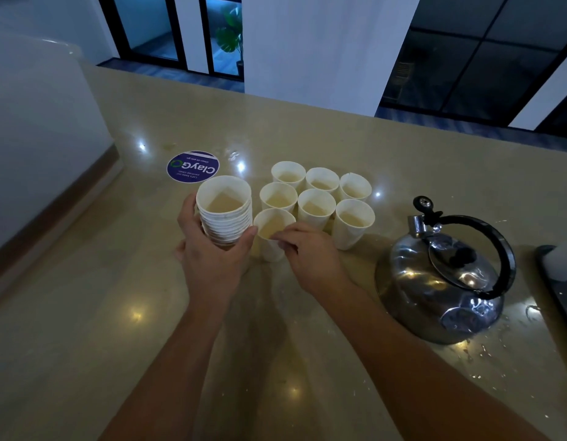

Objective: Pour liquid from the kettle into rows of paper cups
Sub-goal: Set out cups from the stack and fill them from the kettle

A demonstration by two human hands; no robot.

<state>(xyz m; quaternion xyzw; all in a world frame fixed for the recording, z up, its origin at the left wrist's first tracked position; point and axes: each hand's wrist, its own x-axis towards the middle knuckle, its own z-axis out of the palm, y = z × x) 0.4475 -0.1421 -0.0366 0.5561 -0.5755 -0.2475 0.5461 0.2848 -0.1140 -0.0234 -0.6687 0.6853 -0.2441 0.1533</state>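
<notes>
1. Beige glossy worktop [116, 313], lamp glare in several spots, droplets near the right edge
2. Steel kettle [441, 281] with black arched handle, upright on the worktop at right, well apart from the cups, untouched by either hand
3. Left hand [209, 262], grip wrapped around a nested stack of paper cups [225, 214], fingers on the far-left side, thumb on the near side; stack upright, left of the rows
4. Right hand [311, 253], grip pinching the near rim of the nearest single cup [272, 230] between thumb and fingers; cup on the worktop just beside the stack
5. Six further paper cups [317, 202] in two rows of three beyond and to the right of the pinched cup, standing close together, some touching; interiors pale, liquid or not cannot be told
6. Round blue sticker [193, 166] marked "ClayGo", flat on the worktop beyond the stack
7. Dark object [559, 281] at the far right edge, cut off by the frame, nature unclear
</notes>
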